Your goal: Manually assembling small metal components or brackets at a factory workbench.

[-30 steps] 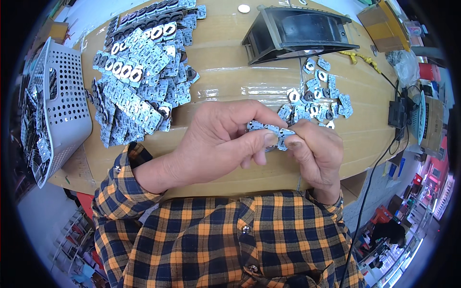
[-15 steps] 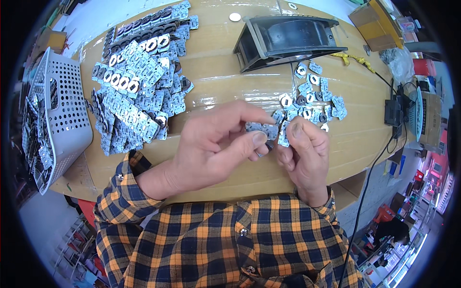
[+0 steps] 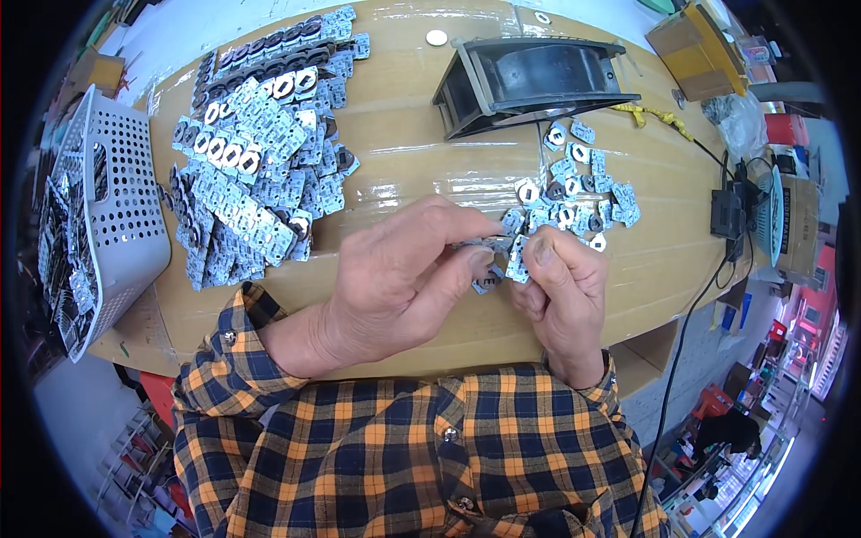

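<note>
My left hand (image 3: 390, 278) pinches a small circuit board (image 3: 491, 242) between thumb and fingers, turned nearly edge-on. Close against it, my right hand (image 3: 569, 287) grips another small circuit board (image 3: 517, 264) under its thumb. The two boards meet or overlap at the fingertips; whether they are joined I cannot tell. Just below the left fingertips shows a further board piece (image 3: 487, 281), partly hidden. Beyond my right hand lies a loose scatter of single boards (image 3: 563, 184), some with white or dark round parts.
At the left, a large pile of board strips (image 3: 251, 197) covers the table (image 3: 404, 108), beside a grey perforated basket (image 3: 130, 206) holding more. A black fan (image 3: 547, 81) stands at the back. To the right are a black power adapter (image 3: 725, 211), cables and a cardboard box (image 3: 695, 49).
The board in my left hand has tilted from showing its face to nearly edge-on. Both hands stay close together, the right slightly further left.
</note>
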Demonstrator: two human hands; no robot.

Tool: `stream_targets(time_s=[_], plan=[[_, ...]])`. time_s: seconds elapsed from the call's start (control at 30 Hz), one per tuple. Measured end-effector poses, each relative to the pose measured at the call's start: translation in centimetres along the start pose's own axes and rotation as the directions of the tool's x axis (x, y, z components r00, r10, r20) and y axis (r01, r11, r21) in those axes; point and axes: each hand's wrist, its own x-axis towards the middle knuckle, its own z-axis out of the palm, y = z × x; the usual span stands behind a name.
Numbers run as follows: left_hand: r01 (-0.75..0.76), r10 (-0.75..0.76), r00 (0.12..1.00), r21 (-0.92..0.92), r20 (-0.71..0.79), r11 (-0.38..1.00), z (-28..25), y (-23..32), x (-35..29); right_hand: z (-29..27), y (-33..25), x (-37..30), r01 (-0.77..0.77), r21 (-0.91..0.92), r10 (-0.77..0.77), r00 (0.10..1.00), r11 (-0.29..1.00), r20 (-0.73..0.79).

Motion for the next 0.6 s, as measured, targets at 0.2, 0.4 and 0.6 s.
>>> stream_targets(time_s=[0.2, 0.4, 0.6], plan=[[-0.137, 0.132, 0.989, 0.072, 0.06, 0.988, -0.34, -0.14, 0.2, -0.01, 0.0, -0.17, 0.002, -0.022, -0.003, 0.999, 1.0, -0.043], [-0.194, 0.189, 0.977, 0.045, 0.098, 0.98, -0.33, -0.76, 0.21, -0.13, 0.42, -0.27, 0.079, -0.154, -0.094, 0.992, 0.985, -0.088], [-0.151, 0.152, 0.956, -0.022, 0.251, 0.988, -0.17, -0.66, -0.42, -0.15, 0.51, -0.31, 0.139, -0.277, -0.203, 0.954, 0.951, -0.219]])
